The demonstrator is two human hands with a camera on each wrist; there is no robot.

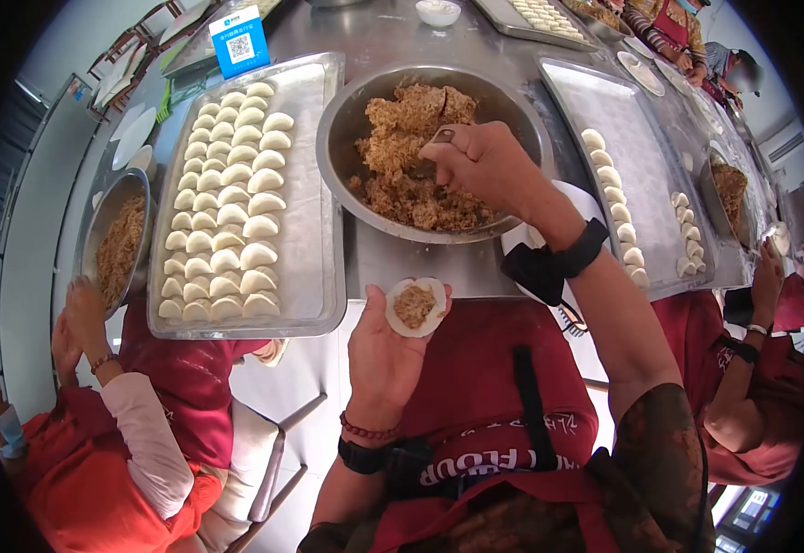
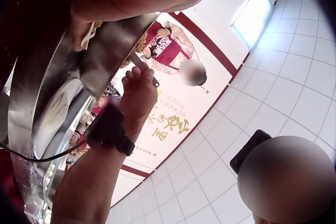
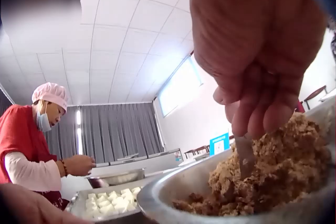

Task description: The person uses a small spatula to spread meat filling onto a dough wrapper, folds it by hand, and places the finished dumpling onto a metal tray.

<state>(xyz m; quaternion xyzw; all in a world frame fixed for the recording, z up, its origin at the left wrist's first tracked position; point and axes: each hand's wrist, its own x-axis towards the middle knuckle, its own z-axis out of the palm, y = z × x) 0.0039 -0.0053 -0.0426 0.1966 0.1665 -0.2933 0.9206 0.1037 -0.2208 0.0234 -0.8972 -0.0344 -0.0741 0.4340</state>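
Observation:
In the head view my left hand (image 1: 379,364) holds a round dumpling wrapper (image 1: 432,325) in front of the table edge, fingers beneath it and thumb at its left side. A patch of brown filling (image 1: 413,304) lies at the wrapper's centre. Over the large metal bowl (image 1: 337,138), my right hand (image 1: 499,166) grips a flat metal spatula (image 3: 245,157), mostly hidden by the fingers from above. Its blade stands down in the mound of brown filling (image 1: 397,138), as the right wrist view shows.
A tray (image 1: 305,184) with rows of shaped dumplings (image 1: 227,198) is left of the bowl; another tray (image 1: 637,166) lies right. A blue QR-code sign (image 1: 239,44) stands behind. People work on both sides, a second filling bowl (image 1: 144,235) by the left person.

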